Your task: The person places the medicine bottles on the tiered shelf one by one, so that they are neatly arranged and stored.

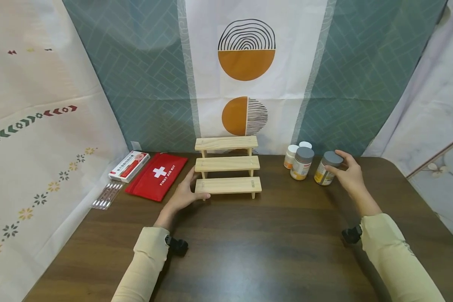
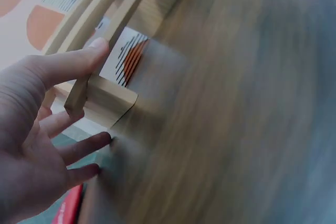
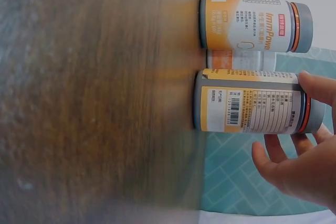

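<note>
A three-step pale wooden stand (image 1: 228,185) stands near the back of the table. My left hand (image 1: 183,193) grips the left end of its lowest step, thumb (image 2: 79,62) over the plank and index finger underneath; the other fingers are spread beside it. Over on the right, my right hand (image 1: 349,174) holds a yellow-and-white labelled supplement jar (image 3: 247,103) near its grey lid, the thumb on one side and the fingers partly hidden behind. The jar is upright, its base right at the tabletop. A matching jar (image 1: 302,165) stands just left of it.
Two white-capped bottles (image 1: 290,157) stand behind the matching jar. Left of the stand lie a red first aid pouch (image 1: 162,167), a white-and-red medicine box (image 1: 129,166) and a clear pack of thin sticks (image 1: 108,195). A patterned curtain (image 1: 154,84) hangs behind the table.
</note>
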Available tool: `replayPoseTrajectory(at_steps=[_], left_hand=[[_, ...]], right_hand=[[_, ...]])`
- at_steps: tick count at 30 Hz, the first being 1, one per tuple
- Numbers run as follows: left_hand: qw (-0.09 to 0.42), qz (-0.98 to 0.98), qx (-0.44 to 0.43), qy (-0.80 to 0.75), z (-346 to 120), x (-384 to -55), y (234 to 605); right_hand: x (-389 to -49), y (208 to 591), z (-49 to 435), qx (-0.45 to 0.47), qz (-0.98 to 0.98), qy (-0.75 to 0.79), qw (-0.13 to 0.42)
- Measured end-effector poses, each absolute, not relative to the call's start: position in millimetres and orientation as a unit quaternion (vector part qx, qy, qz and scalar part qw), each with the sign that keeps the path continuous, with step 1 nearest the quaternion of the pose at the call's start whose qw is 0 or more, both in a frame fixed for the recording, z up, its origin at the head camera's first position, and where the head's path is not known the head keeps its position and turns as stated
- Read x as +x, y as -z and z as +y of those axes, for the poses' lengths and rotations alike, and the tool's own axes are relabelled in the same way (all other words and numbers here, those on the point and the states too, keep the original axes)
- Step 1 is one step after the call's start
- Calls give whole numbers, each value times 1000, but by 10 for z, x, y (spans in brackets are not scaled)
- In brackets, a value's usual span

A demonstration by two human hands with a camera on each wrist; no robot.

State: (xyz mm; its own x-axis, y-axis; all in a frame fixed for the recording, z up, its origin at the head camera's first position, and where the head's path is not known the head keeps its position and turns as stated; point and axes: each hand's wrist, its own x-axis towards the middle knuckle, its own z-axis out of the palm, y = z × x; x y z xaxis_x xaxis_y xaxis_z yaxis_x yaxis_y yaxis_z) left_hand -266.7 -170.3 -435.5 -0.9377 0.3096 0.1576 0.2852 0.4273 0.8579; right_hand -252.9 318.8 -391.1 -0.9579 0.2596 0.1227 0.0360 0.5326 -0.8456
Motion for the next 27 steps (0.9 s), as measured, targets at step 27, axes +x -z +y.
replayPoseTrajectory(at_steps=[27], left_hand=[[21,799,103,-592,-1696,-2657,4571]], right_hand=[[-2518,3969,3205,-95,-840,-515,144]])
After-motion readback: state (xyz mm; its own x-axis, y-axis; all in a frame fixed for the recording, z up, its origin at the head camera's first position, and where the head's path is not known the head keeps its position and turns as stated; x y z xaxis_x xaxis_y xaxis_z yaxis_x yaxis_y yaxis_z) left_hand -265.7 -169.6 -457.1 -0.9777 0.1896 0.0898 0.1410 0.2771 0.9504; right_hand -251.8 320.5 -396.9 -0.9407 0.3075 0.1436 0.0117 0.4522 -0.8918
